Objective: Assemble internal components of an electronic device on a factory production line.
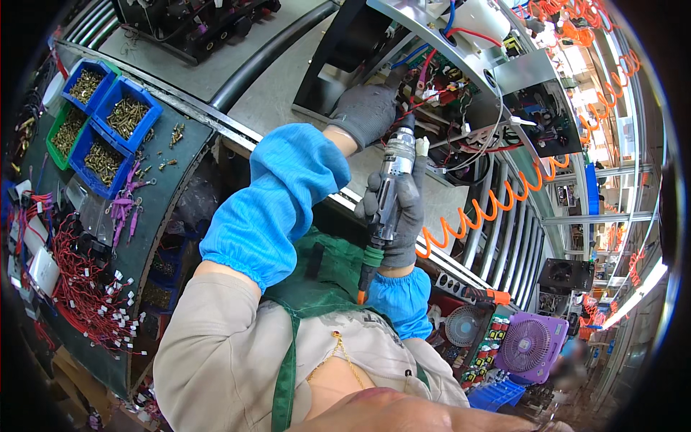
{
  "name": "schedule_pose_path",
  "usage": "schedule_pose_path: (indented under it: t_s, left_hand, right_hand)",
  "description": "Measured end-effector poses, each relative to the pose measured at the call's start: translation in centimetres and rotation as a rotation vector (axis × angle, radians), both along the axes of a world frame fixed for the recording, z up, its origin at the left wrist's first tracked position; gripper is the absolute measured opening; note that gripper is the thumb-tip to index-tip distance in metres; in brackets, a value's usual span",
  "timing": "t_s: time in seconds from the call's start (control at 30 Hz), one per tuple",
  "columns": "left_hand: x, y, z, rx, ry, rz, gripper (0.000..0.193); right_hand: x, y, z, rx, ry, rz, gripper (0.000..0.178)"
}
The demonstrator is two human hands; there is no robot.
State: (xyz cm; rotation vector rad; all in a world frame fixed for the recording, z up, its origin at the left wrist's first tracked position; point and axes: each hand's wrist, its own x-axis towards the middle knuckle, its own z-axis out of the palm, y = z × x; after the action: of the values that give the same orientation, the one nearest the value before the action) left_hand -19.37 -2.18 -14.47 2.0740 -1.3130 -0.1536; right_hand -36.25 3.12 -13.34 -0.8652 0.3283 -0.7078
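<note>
My right hand (407, 216) wears a grey glove and is wrapped round an air screwdriver (389, 194), a silver and black tool with a green collar. Its nose points away from me into an open metal housing (461, 39) full of circuit boards and wires. Beside the tool's nose, my left hand (366, 111), also gloved in grey, reaches into the housing. Its fingers are drawn together toward a green circuit board (414, 68); what they hold is hidden. Red wires (430, 65) with a purple sleeve run close to the fingertips.
Blue bins (128, 115) and a green bin (66, 133) of brass-coloured screws stand at left, near bundled red wires (90, 288). An orange coiled hose (489, 209) crosses the roller conveyor (504, 237) at right. A purple fan (529, 345) stands at lower right.
</note>
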Motion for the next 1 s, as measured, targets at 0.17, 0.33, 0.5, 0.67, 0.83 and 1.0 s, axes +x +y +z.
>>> schedule_pose_path:
  t_s: [0.17, 0.33, 0.5, 0.67, 0.83, 1.0]
  left_hand:
    - [-0.3, -0.2, -0.8, -0.056, -0.03, -0.013, 0.064]
    - [-0.3, -0.6, -2.3, -0.298, -0.078, 0.092, 0.058]
    - [-0.8, 0.3, -0.2, -0.06, -0.008, -0.015, 0.059]
    - [0.2, 0.4, -0.4, -0.068, -0.002, -0.017, 0.053]
    - [-0.2, 0.1, -0.6, -0.161, -0.03, 0.012, 0.052]
    - [-0.4, -0.4, -1.1, -0.135, -0.018, 0.07, 0.058]
  right_hand:
    - [-0.5, -0.4, -0.3, -0.054, 0.086, 0.007, 0.079]
    - [-0.6, -0.1, -0.2, -0.096, 0.147, -0.019, 0.08]
    - [-0.7, -0.1, 0.3, -0.09, 0.171, -0.081, 0.079]
    - [0.0, -0.1, 0.6, -0.069, 0.139, -0.023, 0.079]
    - [-0.1, -0.3, 0.8, -0.072, 0.143, -0.031, 0.078]
    - [-0.4, -0.7, -0.3, -0.011, 0.08, -0.015, 0.075]
